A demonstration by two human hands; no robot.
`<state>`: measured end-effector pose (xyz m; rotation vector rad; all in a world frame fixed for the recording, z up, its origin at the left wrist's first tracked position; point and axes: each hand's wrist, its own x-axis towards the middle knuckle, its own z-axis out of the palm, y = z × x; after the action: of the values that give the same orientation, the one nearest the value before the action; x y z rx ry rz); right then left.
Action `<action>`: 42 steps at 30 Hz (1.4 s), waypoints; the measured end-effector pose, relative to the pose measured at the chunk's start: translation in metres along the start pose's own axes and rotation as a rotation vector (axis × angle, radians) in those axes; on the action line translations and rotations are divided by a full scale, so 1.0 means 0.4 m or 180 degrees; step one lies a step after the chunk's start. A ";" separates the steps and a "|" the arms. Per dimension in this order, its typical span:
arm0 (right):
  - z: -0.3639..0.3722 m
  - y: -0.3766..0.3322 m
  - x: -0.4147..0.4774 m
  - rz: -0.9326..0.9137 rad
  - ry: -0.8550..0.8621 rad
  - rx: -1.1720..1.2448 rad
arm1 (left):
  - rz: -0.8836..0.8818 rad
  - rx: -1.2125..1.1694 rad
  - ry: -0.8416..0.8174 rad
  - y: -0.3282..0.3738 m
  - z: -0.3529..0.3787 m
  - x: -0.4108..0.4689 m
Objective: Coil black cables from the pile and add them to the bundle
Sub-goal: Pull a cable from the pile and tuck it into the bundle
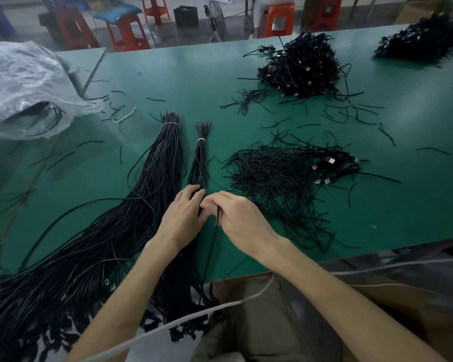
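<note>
A thick bundle of straight black cables [154, 173], tied near its far end with a white band, lies on the green table [168, 74] and runs off the near edge. Right of it lies a thin tied bundle [199, 158]. My left hand [181, 218] rests on the thin bundle's near part, fingers curled over the strands. Touching it, my right hand [238, 218] pinches a single black cable [211, 246] that hangs toward the table's near edge. A loose pile of black ties and coiled cables [285, 178] sits just right of my hands.
A big heap of coiled cables [304, 69] lies at the back right, another heap [424, 40] at the far right corner. A crumpled plastic bag [24, 87] covers the left. Short black offcuts are scattered over the table. Red stools [126, 30] and a fan stand beyond.
</note>
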<state>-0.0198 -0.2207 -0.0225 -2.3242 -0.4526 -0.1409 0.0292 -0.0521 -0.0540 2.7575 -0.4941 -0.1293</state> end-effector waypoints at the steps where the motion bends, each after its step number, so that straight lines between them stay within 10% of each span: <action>1: -0.002 -0.003 0.001 0.0069 0.0082 0.0136 | -0.0028 -0.0042 0.0044 -0.001 0.005 0.001; 8: -0.090 0.045 0.083 0.1000 0.0881 0.0929 | 0.0319 -0.1258 0.0483 0.067 -0.010 -0.045; 14: -0.148 0.117 0.134 0.1468 0.1270 0.0973 | 0.0176 -0.3973 -0.1338 0.108 -0.052 -0.077; 28: -0.172 0.236 0.037 0.1765 0.1849 0.0830 | 0.0469 -0.6832 -0.0687 0.012 -0.161 -0.041; 38: -0.118 0.140 -0.067 0.0399 0.0313 -0.0883 | -0.0826 -0.8652 -0.0181 0.016 -0.116 -0.034; 42: -0.048 0.094 -0.097 0.0441 -0.0739 -0.0248 | -0.0524 -0.8446 -0.0278 0.024 -0.098 -0.027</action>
<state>-0.0415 -0.2698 -0.0426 -2.4509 -0.4040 0.1830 0.0218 -0.0446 -0.0138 0.1569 0.1120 -0.4445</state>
